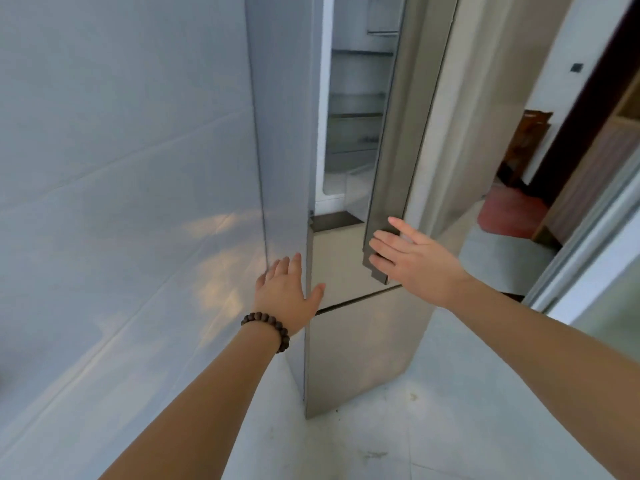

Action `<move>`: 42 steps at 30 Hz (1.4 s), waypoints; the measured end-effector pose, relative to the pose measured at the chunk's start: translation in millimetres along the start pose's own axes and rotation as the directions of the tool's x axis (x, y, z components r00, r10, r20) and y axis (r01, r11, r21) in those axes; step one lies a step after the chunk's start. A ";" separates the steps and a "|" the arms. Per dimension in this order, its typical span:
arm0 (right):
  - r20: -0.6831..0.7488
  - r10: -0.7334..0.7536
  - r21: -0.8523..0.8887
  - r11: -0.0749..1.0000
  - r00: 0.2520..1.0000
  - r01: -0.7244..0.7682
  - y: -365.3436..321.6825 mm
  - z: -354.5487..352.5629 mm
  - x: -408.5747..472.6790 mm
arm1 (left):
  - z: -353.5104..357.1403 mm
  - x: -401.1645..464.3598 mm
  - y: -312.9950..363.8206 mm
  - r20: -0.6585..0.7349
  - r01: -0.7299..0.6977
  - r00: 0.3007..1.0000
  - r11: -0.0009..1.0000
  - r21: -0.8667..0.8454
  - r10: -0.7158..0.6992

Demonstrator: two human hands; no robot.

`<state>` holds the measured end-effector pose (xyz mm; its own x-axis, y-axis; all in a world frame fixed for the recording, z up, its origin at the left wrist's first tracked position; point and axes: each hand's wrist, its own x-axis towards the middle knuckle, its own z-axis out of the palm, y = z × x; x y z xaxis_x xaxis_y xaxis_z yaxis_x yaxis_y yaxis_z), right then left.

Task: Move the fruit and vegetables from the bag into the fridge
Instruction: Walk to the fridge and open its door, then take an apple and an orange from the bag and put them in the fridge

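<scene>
Tall steel fridge (356, 341) stands centre, against tiled wall (121, 168) at left. Upper door (391, 140) ajar, shelves (356, 114) visible through gap. Right hand (412, 254) flat, fingers straight, pressing low end of door edge, gripping nothing. Left hand (285, 289), beaded bracelet (270, 329) on wrist, spread flat on fridge's left side, holding nothing. Bag, fruit, vegetables not visible.

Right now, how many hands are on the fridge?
2. The left hand rests on the fridge's side edge; the right hand lies on the lower end of the open door.
</scene>
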<state>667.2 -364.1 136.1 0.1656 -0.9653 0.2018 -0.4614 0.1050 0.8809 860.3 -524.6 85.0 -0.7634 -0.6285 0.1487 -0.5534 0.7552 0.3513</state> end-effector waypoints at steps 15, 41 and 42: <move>0.142 0.527 0.329 0.773 0.838 -0.542 -18.5 -65.9 -128.5 | 26.9 31.7 93.8 0.020 -0.265 0.964 0.963 -0.046 0.266; 0.350 0.888 0.088 0.284 0.297 -0.955 27.0 5.0 -184.7 | 58.2 41.0 206.1 0.060 -0.449 0.886 0.884 -0.129 0.459; 0.353 0.897 0.086 0.253 0.267 -0.964 30.6 8.2 -194.7 | 60.0 41.6 211.7 0.063 -0.455 0.883 0.882 -0.125 0.465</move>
<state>613.7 -174.9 120.3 -0.6775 -0.2482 0.6924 -0.3515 0.9362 -0.0084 691.4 -379.7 110.1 -0.9524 -0.1926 0.2364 -0.0991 0.9287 0.3574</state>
